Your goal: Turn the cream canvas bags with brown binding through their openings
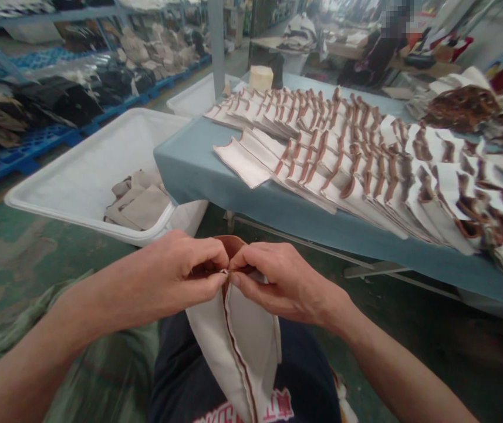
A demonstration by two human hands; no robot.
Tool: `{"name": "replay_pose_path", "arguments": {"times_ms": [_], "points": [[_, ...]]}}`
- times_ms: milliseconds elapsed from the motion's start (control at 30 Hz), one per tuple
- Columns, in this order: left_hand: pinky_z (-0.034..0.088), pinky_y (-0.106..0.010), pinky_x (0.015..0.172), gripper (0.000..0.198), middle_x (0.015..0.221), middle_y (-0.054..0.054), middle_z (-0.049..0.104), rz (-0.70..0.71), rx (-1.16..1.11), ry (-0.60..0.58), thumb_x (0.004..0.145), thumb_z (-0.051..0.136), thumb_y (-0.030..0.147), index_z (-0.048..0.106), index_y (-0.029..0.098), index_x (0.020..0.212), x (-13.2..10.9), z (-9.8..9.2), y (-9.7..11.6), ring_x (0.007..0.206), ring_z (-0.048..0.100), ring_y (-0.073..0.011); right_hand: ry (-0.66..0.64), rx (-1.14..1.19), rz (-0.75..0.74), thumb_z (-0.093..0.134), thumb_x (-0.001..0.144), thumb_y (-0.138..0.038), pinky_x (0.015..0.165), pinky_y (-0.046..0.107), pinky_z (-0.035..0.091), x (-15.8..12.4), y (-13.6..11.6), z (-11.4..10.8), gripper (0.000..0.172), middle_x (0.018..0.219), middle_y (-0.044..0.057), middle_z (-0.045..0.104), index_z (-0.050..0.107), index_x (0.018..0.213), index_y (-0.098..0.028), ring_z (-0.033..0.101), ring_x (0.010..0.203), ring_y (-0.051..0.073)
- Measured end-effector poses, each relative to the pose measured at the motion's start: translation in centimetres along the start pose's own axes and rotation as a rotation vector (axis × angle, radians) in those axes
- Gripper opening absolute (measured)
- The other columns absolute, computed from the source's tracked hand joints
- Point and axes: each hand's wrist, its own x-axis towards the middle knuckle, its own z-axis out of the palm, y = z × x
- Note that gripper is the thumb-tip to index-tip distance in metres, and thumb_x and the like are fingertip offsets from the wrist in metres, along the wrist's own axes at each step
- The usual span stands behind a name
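Note:
Between my hands hangs a white fabric piece [251,335] with a brown lining and a brown-edged seam running down its middle. It looks like a sewn boot upper, though I cannot be sure. My left hand [189,270] pinches the top edge on the left side of the seam. Close against it, my right hand [273,276] pinches the edge on the right side, so the fingertips nearly meet. The brown lining shows behind the fingers. The piece's lower end rests over dark clothing on my lap.
A blue-covered table [198,158] ahead bears rows of similar white pieces with brown edges [357,158]. Left of it stands a white bin [75,158] with grey-beige pieces [139,202] inside. Shelving with blue pallets [61,138] lies farther left. A person [378,47] is at the back.

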Motion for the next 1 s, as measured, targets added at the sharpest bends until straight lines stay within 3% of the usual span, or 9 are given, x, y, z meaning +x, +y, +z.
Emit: {"name": "replay_pose_path", "arguments": {"times_ms": [133,333,467,567,700,833,1000], "points": [[0.028,-0.025,0.052,0.021,0.058,0.008,0.052,0.075,0.124,0.172,0.089,0.054,0.012,0.055,0.020,0.069,-0.3,1.1,1.0,0.052,0.046,-0.0076,-0.007,-0.026,-0.006,0.054,0.105,-0.019,0.072,0.028,0.045,-0.2,0.1,0.1,0.019,0.087,0.006,0.078,0.071,0.097,-0.016,0.069,0.077,0.017],[0.047,-0.025,0.062,0.029,0.077,0.001,0.069,0.170,0.229,0.308,0.106,0.045,0.015,0.064,0.019,0.083,-1.0,3.1,1.2,0.067,0.068,-0.0130,0.028,0.110,0.159,0.066,0.090,-0.020,0.069,0.025,0.042,-0.1,0.1,-0.1,0.006,0.077,-0.001,0.073,0.069,0.085,-0.020,0.063,0.068,0.012],[0.053,-0.028,0.063,0.030,0.078,-0.001,0.073,0.213,0.331,0.406,0.111,0.044,0.017,0.061,0.021,0.087,-1.4,3.9,0.9,0.067,0.072,-0.0158,0.031,0.147,0.208,0.065,0.085,-0.019,0.066,0.025,0.039,0.2,-0.2,-0.1,0.006,0.071,-0.003,0.067,0.067,0.079,-0.020,0.055,0.063,0.011],[0.062,-0.027,0.075,0.025,0.089,-0.004,0.079,0.292,0.337,0.461,0.111,0.046,0.012,0.063,0.021,0.094,-1.8,5.0,0.2,0.079,0.078,-0.0181,-0.010,0.287,0.260,0.063,0.084,-0.018,0.064,0.024,0.038,0.3,-0.2,-0.1,0.007,0.069,-0.005,0.061,0.065,0.077,-0.019,0.050,0.062,0.010],[0.067,-0.030,0.095,0.021,0.106,-0.010,0.084,0.381,0.391,0.592,0.105,0.057,0.004,0.068,0.017,0.117,-2.6,7.1,-1.4,0.096,0.082,-0.0208,-0.108,0.661,0.415,0.068,0.084,-0.024,0.057,0.022,0.034,0.2,0.3,0.3,0.008,0.068,-0.006,0.053,0.064,0.079,-0.018,0.041,0.060,0.009],[0.068,-0.033,0.099,0.031,0.114,-0.011,0.084,0.368,0.421,0.570,0.104,0.058,0.000,0.066,0.018,0.128,-3.4,8.1,-2.4,0.103,0.082,-0.0213,-0.178,0.975,0.515,0.077,0.079,-0.039,0.054,0.021,0.031,0.1,0.8,1.1,0.027,0.065,-0.009,0.043,0.059,0.077,-0.019,0.033,0.058,0.008],[0.067,-0.035,0.101,0.030,0.117,-0.012,0.082,0.344,0.389,0.508,0.105,0.055,0.003,0.066,0.018,0.129,-3.2,8.1,-2.2,0.106,0.081,-0.0242,-0.136,0.960,0.608,0.068,0.074,-0.038,0.055,0.022,0.031,0.4,0.6,1.8,0.021,0.067,-0.007,0.048,0.056,0.075,-0.020,0.037,0.059,0.008]]}}
